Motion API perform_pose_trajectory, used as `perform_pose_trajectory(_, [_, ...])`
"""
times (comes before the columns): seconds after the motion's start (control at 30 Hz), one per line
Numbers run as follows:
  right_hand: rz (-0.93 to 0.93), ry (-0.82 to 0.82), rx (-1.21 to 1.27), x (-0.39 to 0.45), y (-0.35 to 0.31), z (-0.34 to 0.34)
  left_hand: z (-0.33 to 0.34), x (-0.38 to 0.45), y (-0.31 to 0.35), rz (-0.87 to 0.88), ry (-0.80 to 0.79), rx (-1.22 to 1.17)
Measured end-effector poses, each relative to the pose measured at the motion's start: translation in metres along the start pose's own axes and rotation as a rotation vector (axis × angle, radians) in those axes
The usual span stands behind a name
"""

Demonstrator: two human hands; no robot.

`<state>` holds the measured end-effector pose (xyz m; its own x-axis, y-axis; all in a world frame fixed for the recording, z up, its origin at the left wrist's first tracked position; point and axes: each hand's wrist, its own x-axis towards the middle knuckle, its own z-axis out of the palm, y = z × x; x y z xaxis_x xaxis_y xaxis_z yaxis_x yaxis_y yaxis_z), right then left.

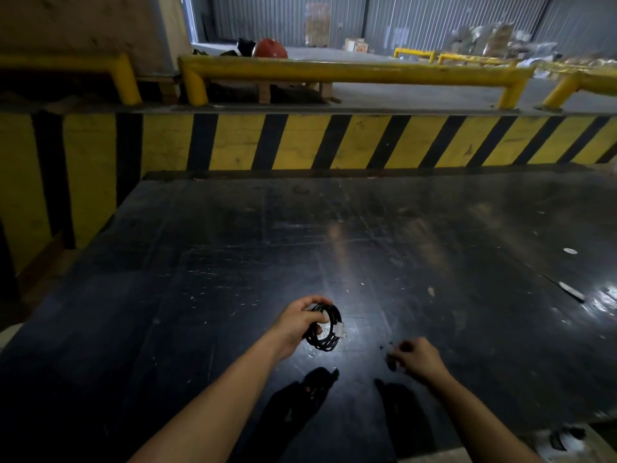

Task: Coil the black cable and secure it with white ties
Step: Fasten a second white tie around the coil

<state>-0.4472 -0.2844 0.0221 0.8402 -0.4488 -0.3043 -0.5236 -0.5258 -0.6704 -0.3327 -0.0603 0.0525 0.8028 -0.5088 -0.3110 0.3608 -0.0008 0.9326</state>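
The black cable (329,342) is wound into a small round coil, held upright just above the dark table (233,262). A white tie (340,329) wraps its right side. My left hand (298,324) grips the coil's left side, thumb and fingers closed around the strands. My right hand (415,357) hovers to the right of the coil, apart from it, fingers curled loosely; I cannot tell if anything small is pinched in it.
A yellow-and-black striped barrier (334,142) runs along the table's far edge, with yellow guard rails (350,71) behind. Small white scraps (570,251) and a thin strip (571,291) lie at the table's right. A red round object (269,48) sits far back.
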Motion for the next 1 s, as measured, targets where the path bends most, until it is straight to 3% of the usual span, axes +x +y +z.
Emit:
perform_pose_trajectory(0.13, [-0.085,-0.017,0.599,0.001,-0.064,-0.032,0.010,0.002,0.024,0.051,-0.089,0.193])
perform_pose_trajectory(0.27, [-0.246,-0.086,0.876,0.002,-0.133,-0.068,0.030,0.005,0.077,0.143,-0.159,0.243])
perform_pose_trajectory(0.37, [-0.362,-0.089,0.887,0.003,-0.170,-0.089,0.043,0.007,0.122,0.257,-0.191,0.243])
perform_pose_trajectory(0.6, [-0.539,0.081,0.662,0.007,-0.214,-0.138,0.064,0.011,0.200,0.437,-0.170,0.433])
perform_pose_trajectory(0.83, [-0.409,-0.241,0.966,0.011,-0.227,-0.179,0.083,0.007,0.236,0.514,-0.258,0.537])
perform_pose_trajectory(1.0, [-0.318,-0.345,1.078,0.014,-0.223,-0.189,0.086,0.013,0.248,0.524,-0.294,0.641])
